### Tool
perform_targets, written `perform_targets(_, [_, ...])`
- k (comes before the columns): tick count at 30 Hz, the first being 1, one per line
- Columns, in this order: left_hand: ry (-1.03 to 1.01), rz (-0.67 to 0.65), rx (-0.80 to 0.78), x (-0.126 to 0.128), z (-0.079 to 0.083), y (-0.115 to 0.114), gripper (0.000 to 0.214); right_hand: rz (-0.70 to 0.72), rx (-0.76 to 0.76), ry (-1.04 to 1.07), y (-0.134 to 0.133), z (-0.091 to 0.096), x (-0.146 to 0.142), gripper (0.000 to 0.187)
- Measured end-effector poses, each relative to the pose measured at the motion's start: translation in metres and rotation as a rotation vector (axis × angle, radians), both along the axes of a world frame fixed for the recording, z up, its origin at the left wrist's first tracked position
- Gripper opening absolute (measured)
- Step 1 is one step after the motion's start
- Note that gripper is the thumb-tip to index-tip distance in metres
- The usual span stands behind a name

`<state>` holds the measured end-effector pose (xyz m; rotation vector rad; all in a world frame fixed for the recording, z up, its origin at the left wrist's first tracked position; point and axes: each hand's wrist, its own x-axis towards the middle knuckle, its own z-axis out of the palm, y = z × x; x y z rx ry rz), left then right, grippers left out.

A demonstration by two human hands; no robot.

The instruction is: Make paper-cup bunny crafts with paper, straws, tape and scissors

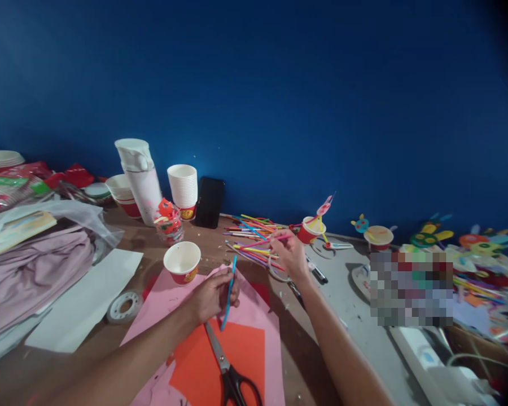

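A thin blue craft stick point(226, 317) is pinched upright in my left hand point(215, 294), above a pink paper sheet point(271, 334). My right hand point(291, 258) reaches over a pile of coloured craft sticks point(249, 226) with its fingers closed on a pinkish-red stick point(256, 244). I cannot tell if that stick is clear of the pile. Black-handled scissors point(225, 365) lie on an orange paper square point(248, 347) below my left hand. Beside that hand stands a red and white paper cup point(182, 264).
A white flask point(143, 189), a stack of cups point(183, 186) and a black phone point(210, 203) stand along the blue wall. Tape point(117, 307) and white paper point(88, 304) lie left. Decorated cups point(379, 238) and a white power strip point(423, 361) are at right.
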<state>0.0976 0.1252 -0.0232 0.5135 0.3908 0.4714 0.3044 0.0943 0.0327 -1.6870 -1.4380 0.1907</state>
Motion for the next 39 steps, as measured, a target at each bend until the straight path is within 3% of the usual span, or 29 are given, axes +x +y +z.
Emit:
perform_targets(6, [0.079, 0.150, -0.067, 0.008, 0.007, 0.000, 0.003, 0.227, 0.136, -0.136, -0.046, -0.008, -0.037, 0.012])
perform_targets(9, [0.117, 0.218, -0.094, 0.010, 0.014, -0.002, 0.005, 0.367, 0.161, -0.324, -0.051, -0.018, -0.050, 0.022])
perform_targets(12, [0.112, 0.248, -0.096, 0.010, 0.021, -0.004, 0.011, 0.379, 0.205, -0.506, -0.050, -0.026, -0.059, 0.029])
perform_targets(15, [0.091, 0.268, -0.115, 0.009, 0.026, -0.005, 0.020, 0.364, 0.200, -0.553, -0.050, -0.031, -0.063, 0.027])
perform_targets(25, [0.057, 0.344, -0.055, 0.011, 0.026, -0.007, 0.029, 0.352, 0.171, -0.533, -0.053, -0.044, -0.068, 0.022])
perform_targets(32, [0.032, 0.291, -0.034, 0.012, 0.023, -0.009, 0.025, 0.352, 0.161, -0.495, -0.053, -0.047, -0.070, 0.021])
perform_targets(39, [0.025, 0.229, 0.005, 0.010, 0.016, -0.005, 0.019, 0.402, 0.101, -0.264, -0.053, -0.051, -0.070, 0.019])
